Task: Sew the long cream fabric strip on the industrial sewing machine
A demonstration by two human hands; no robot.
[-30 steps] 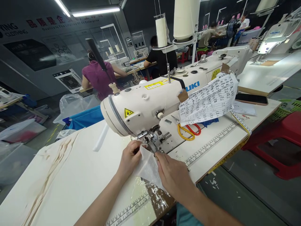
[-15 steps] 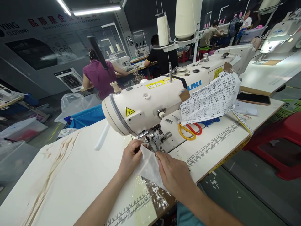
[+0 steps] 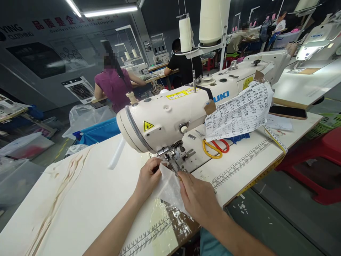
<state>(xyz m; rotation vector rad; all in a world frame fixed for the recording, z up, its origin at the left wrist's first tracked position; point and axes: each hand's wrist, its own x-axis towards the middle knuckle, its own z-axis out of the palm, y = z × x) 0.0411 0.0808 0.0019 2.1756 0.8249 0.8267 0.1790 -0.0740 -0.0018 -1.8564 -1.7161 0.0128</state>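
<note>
A crumpled cream fabric strip [image 3: 57, 192] runs along the left part of the bench [image 3: 106, 188], from near its far-left corner toward the near side. Closer to the machine, by the far edge, lies a narrow white strip [image 3: 116, 154].

Next comes the left grip [image 3: 149, 174], fingers curled and pinching the far tip of a white cloth [image 3: 170, 185]; the exact contact is partly hidden. The cloth lies between the two grips, just right of the left one and against the right one's near side, spreading toward the bench's near edge. It has been brought to the needle area of the sewing machine [image 3: 160, 121], and its tip is held up there. No finished seam can be made out, so the work seems midway, with the cloth not yet let go.

The right grip [image 3: 198, 190] appears clenched on a slender metal tool [image 3: 174, 168], which points at the needle area, just beside the cloth's tip.

Further right lie scissors [image 3: 220, 154], then a handwritten sheet [image 3: 238, 112] hanging on the machine. A tape measure [image 3: 277, 140] drapes over the near edge, and a phone [image 3: 287, 112] lies toward the bench's right corner.
</note>
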